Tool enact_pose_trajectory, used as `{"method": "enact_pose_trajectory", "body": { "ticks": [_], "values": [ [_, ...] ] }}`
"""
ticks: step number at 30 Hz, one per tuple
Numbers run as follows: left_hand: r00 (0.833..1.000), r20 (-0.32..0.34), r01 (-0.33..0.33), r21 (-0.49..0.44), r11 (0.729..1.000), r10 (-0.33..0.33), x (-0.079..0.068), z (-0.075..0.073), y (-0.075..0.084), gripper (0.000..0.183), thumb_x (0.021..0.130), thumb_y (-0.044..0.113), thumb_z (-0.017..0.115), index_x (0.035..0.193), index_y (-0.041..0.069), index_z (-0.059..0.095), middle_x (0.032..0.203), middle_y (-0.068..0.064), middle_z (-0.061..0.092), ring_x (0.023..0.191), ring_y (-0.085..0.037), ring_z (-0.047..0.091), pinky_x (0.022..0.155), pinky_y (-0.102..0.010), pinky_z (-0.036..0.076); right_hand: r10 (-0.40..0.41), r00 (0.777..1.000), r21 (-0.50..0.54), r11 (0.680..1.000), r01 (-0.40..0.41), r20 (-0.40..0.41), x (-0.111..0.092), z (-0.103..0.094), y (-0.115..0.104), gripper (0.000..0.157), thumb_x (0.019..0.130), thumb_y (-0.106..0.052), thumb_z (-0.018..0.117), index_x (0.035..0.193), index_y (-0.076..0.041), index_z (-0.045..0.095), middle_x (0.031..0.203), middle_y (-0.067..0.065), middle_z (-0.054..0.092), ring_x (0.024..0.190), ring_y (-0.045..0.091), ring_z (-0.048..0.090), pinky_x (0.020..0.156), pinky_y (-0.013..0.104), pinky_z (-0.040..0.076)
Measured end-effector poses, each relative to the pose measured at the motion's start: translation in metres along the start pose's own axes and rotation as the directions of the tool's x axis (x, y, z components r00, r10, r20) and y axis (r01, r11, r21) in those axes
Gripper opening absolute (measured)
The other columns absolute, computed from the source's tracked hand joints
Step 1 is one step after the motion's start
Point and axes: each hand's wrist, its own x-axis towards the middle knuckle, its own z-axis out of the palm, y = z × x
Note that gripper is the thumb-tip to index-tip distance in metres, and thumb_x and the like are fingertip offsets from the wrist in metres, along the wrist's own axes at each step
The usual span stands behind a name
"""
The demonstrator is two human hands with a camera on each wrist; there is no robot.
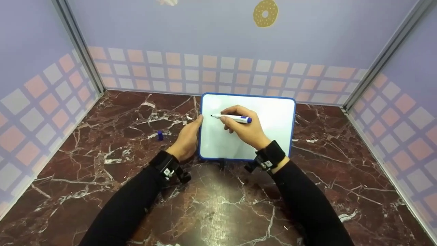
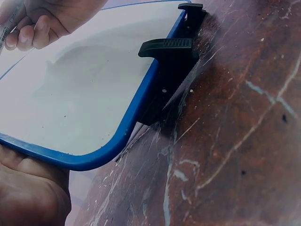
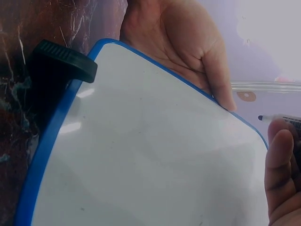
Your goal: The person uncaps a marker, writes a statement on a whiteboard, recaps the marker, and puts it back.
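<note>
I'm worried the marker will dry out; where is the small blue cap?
In the head view, the small blue cap sits on the marbled table, to the left of the left hand and the whiteboard.

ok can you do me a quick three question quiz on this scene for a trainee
1. Which hand holds the marker: a) left, b) right, c) neither?
2. True or false: the marker's tip is covered.
3. Fill in: the left hand holds the whiteboard at its ____ frame.

Key: 1. b, the right hand. 2. False; the cap stands apart on the table. 3. Blue.
</note>
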Motion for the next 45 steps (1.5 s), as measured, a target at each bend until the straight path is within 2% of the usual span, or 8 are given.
{"method": "enact_pose_trajectory", "body": {
  "ticks": [5, 9, 14, 19, 24, 35, 45],
  "values": [
    [1.0, -0.017, -0.014, -0.029, 0.999, 0.014, -0.005, -0.006, 0.001, 0.054, 0.122, 0.046, 0.042, 0.143, 0.001, 0.063, 0.129, -0.017, 0.073, 0.116, -0.031, 0.073, 0.096, -0.05, 0.065, -0.013, 1.0, 0.004, 1.0, 0.013, 0.008, 0.005, 0.008, 0.001, 0.019, 0.106, -0.008, 0.076, 0.118, 0.006, 0.076, 0.095, 0.024, 0.078, 0.072, 0.023, 0.075, 0.062, 0.031, 0.062],
    [1.0, -0.016, -0.012, -0.042, 0.999, 0.011, -0.006, -0.007, 0.0, 0.054, 0.122, 0.046, 0.041, 0.141, 0.001, 0.063, 0.127, -0.016, 0.074, 0.113, -0.03, 0.074, 0.095, -0.049, 0.065, -0.018, 1.0, 0.004, 1.0, 0.018, 0.014, 0.005, 0.009, 0.001, 0.018, 0.106, -0.006, 0.076, 0.118, 0.006, 0.076, 0.095, 0.027, 0.077, 0.072, 0.022, 0.074, 0.062, 0.03, 0.061],
    [1.0, -0.011, -0.002, -0.063, 0.998, 0.001, -0.006, -0.006, 0.0, 0.053, 0.122, 0.046, 0.041, 0.137, 0.001, 0.065, 0.123, -0.016, 0.076, 0.11, -0.03, 0.076, 0.093, -0.05, 0.066, -0.031, 0.999, -0.015, 0.999, 0.032, 0.026, 0.004, 0.009, 0.0, 0.018, 0.106, -0.006, 0.076, 0.119, 0.005, 0.077, 0.096, 0.023, 0.079, 0.073, 0.022, 0.075, 0.062, 0.03, 0.062],
    [1.0, 0.004, 0.005, -0.059, 0.998, -0.005, -0.006, -0.005, 0.001, 0.055, 0.122, 0.048, 0.039, 0.137, 0.001, 0.065, 0.122, -0.017, 0.077, 0.108, -0.031, 0.077, 0.092, -0.051, 0.067, -0.075, 0.996, -0.033, 0.997, 0.077, 0.038, 0.004, 0.01, 0.003, 0.016, 0.105, -0.004, 0.077, 0.119, 0.004, 0.078, 0.096, 0.014, 0.08, 0.073, 0.026, 0.075, 0.062, 0.032, 0.063],
    [1.0, 0.013, 0.016, -0.082, 0.996, -0.015, -0.004, -0.003, 0.0, 0.056, 0.122, 0.046, 0.039, 0.139, 0.0, 0.064, 0.126, -0.017, 0.076, 0.112, -0.03, 0.076, 0.096, -0.049, 0.065, -0.131, 0.99, -0.041, 0.99, 0.133, 0.053, 0.003, 0.012, 0.006, 0.015, 0.104, 0.0, 0.078, 0.118, 0.003, 0.079, 0.094, 0.013, 0.078, 0.075, 0.026, 0.075, 0.065, 0.032, 0.064],
    [1.0, 0.024, 0.018, -0.068, 0.998, -0.016, -0.003, 0.0, -0.001, 0.056, 0.121, 0.048, 0.039, 0.138, 0.001, 0.064, 0.126, -0.017, 0.076, 0.113, -0.031, 0.076, 0.097, -0.051, 0.065, -0.169, 0.985, -0.096, 0.981, 0.171, 0.02, -0.002, 0.015, 0.01, 0.015, 0.103, 0.003, 0.077, 0.118, 0.003, 0.08, 0.096, 0.011, 0.079, 0.075, 0.025, 0.076, 0.066, 0.031, 0.064],
    [0.999, 0.032, 0.013, -0.083, 0.996, -0.01, -0.003, 0.001, -0.002, 0.053, 0.121, 0.047, 0.041, 0.138, 0.003, 0.066, 0.127, -0.017, 0.076, 0.115, -0.031, 0.075, 0.097, -0.05, 0.065, -0.188, 0.982, -0.107, 0.976, 0.189, 0.016, -0.002, 0.017, 0.012, 0.018, 0.1, 0.009, 0.078, 0.118, 0.005, 0.078, 0.099, 0.015, 0.079, 0.076, 0.028, 0.076, 0.069, 0.029, 0.064]
  ]
}}
